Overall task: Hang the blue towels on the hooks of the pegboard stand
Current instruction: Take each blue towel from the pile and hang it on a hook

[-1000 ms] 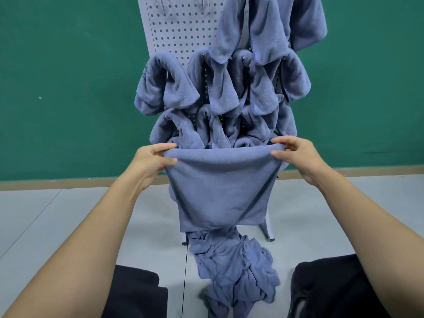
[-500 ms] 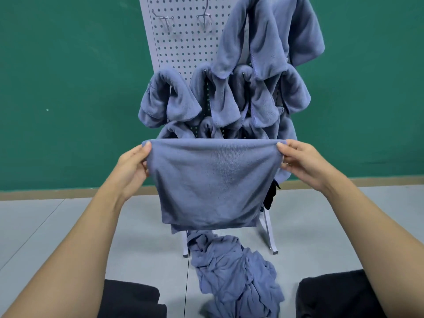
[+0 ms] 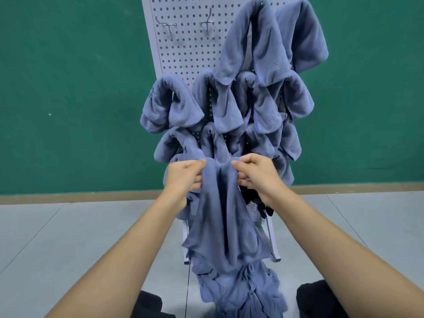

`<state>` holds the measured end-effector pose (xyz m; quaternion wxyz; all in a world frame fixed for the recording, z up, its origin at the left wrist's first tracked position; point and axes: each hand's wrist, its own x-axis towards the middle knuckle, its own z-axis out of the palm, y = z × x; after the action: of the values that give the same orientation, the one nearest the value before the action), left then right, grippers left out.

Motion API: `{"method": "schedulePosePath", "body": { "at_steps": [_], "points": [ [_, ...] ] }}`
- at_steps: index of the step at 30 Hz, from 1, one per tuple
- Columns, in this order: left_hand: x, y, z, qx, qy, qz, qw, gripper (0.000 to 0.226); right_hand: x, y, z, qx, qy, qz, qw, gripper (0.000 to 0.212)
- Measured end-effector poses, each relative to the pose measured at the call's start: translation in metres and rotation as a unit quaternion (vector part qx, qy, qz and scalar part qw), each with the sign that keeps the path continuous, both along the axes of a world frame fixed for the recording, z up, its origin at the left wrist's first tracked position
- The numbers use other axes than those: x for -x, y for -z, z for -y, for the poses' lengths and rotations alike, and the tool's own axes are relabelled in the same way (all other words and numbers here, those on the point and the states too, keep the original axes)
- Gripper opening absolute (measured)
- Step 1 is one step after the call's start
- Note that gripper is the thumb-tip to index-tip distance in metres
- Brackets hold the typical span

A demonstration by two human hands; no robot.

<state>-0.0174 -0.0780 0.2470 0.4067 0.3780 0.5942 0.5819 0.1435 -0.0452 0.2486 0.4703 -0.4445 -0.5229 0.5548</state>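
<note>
A blue towel (image 3: pixel 223 216) hangs bunched between my hands, in front of the lower part of the white pegboard stand (image 3: pixel 188 49). My left hand (image 3: pixel 183 179) grips its top edge on the left and my right hand (image 3: pixel 258 177) grips it on the right, the hands close together. Several blue towels (image 3: pixel 229 106) hang over hooks across the board's middle and right side. Two bare metal hooks (image 3: pixel 169 28) stick out at the upper left of the board. A pile of blue towels (image 3: pixel 243 292) lies on the floor below.
A green wall (image 3: pixel 68 88) stands behind the stand, with a tan baseboard along the grey floor (image 3: pixel 68 237). The stand's white feet (image 3: pixel 274 253) rest on the floor. My dark-clothed knees (image 3: pixel 319 299) show at the bottom edge.
My hands have come together, gathering the towel's spread top edge into a bunch. The towel now hangs narrow and long instead of flat and wide.
</note>
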Motion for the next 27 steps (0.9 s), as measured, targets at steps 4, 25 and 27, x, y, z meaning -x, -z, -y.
{"method": "schedulePosePath", "body": {
  "at_steps": [4, 25, 27],
  "points": [
    [-0.018, 0.003, 0.003, -0.021, 0.035, -0.031, 0.999, 0.025, 0.013, 0.002, 0.011, -0.039, -0.019, 0.033, 0.998, 0.011],
    [-0.004, -0.006, 0.007, -0.042, 0.227, -0.019, 0.973, 0.020, -0.044, -0.001, -0.012, -0.154, -0.196, 0.270, 0.930, 0.017],
    [-0.002, -0.006, 0.006, -0.023, 0.200, -0.013, 0.979, 0.020, -0.044, 0.001, -0.013, -0.175, -0.161, 0.265, 0.934, 0.025]
  ]
}}
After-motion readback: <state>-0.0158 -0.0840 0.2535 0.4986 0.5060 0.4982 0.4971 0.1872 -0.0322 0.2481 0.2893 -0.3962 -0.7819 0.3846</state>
